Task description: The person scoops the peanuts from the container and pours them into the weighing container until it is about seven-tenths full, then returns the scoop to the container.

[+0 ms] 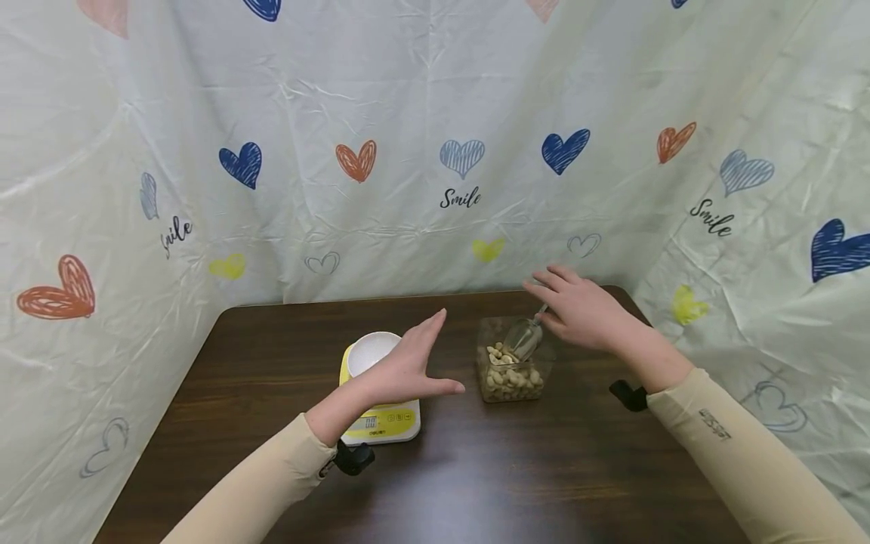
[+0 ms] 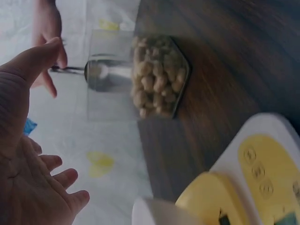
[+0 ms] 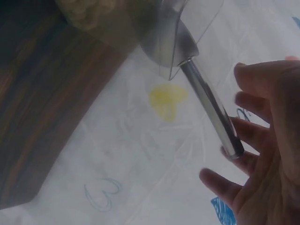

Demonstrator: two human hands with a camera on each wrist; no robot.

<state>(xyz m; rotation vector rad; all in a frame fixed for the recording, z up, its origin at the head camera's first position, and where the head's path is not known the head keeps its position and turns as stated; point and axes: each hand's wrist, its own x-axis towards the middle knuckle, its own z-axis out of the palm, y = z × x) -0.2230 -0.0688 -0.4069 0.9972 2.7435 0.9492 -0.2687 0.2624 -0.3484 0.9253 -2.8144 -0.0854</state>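
A clear square container (image 1: pixel 484 332) of pale nuts (image 1: pixel 510 380), cashew-like in shape, stands on the dark table. A metal scoop (image 1: pixel 523 339) leans in it, its handle (image 3: pixel 213 110) sticking up past the rim. My right hand (image 1: pixel 581 308) is at that handle with fingers spread and not curled round it. Left of the container, my left hand (image 1: pixel 401 368) hovers with thumb and fingers apart, holding nothing. Partly behind it stands a yellow and white kitchen scale (image 1: pixel 397 421) with a white bowl (image 1: pixel 370 349) on top; its display shows zeros.
A white curtain (image 1: pixel 408 91) printed with hearts and "Smile" hangs behind and along both sides of the brown wooden table (image 1: pixel 285 363). The table's back edge runs just beyond the container. Dark wrist cameras (image 1: pixel 355 458) are strapped under both sleeves.
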